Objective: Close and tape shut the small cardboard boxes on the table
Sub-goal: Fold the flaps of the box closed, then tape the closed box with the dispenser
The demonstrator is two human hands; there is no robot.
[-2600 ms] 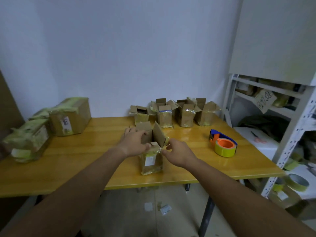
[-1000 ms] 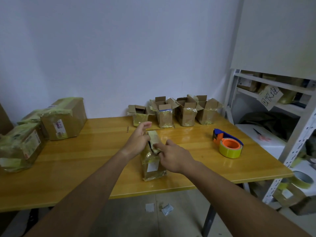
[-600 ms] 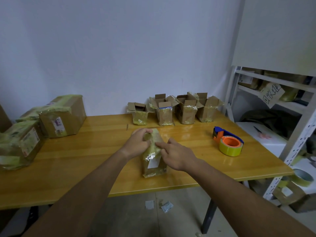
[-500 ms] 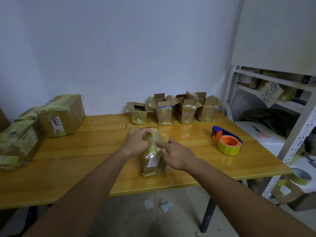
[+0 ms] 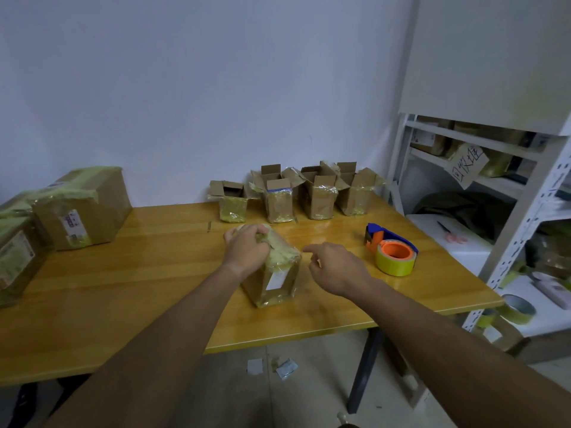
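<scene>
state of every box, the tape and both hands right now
near box: upright, flaps folded shut, held down
four back boxes: flaps open, untaped
two big boxes: closed, taped
tape dispenser: resting on table, untouched
left hand: fingers curled on the near box's top
right hand: off the box, loosely curled, holding nothing

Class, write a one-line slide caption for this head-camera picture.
Left hand holds the flaps of a small cardboard box shut while the right hand hovers beside it, near the tape dispenser.
</scene>
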